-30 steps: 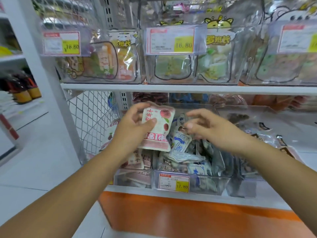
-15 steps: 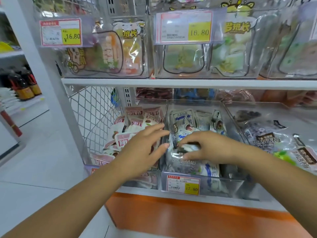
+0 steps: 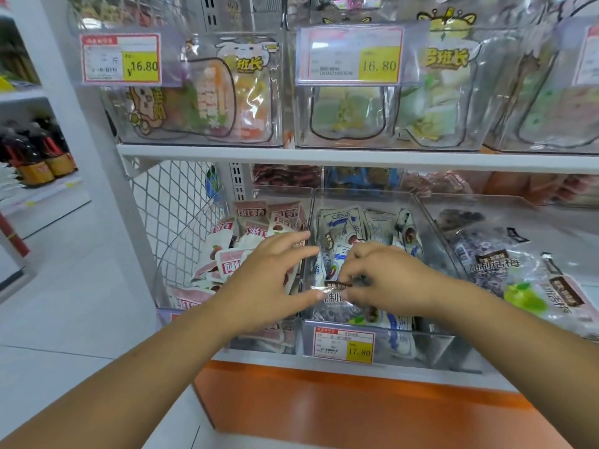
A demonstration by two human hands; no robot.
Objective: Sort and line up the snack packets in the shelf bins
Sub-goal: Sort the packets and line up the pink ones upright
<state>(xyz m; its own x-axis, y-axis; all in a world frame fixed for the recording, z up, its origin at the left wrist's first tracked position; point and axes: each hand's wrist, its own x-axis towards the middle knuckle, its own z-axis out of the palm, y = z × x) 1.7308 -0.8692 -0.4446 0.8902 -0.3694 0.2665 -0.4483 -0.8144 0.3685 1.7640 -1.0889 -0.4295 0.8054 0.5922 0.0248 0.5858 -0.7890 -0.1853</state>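
Pinches the clear top seal of a dark packet (image 3: 335, 306) with the right grip (image 3: 392, 280), fingers and thumb curled tight on the edge. Holds the left grip (image 3: 269, 283) wide open just to the left, fingers straight and spread, palm down over the wall between the left bin (image 3: 275, 189) and the middle bin (image 3: 366, 191); thumb tip close to the packet's seal, contact not clear. Lies, that dark packet, near the front of the middle bin, on top of blue-and-white packets (image 3: 340, 228), some of them upright at the far end and others tumbled toward the near wall. Matches in colour and lettering the dark packets (image 3: 492, 264) heaped in the right bin (image 3: 479, 202), several with a green fruit printed on them. Holds, in the left bin, pink-and-white packets (image 3: 227, 264), loosely piled and tilted at odd angles. Carries on the near wall of the middle bin a red-and-yellow price tag (image 3: 343, 346) reading 17.80. Sits between a wire mesh side (image 3: 175, 205) on the left and an orange base panel (image 3: 356, 416) below, under a white shelf board (image 3: 356, 157) with clear bins of larger bags and two tags marked 16.80. Shows dark bottles (image 3: 32, 157) on another shelf far to the left.
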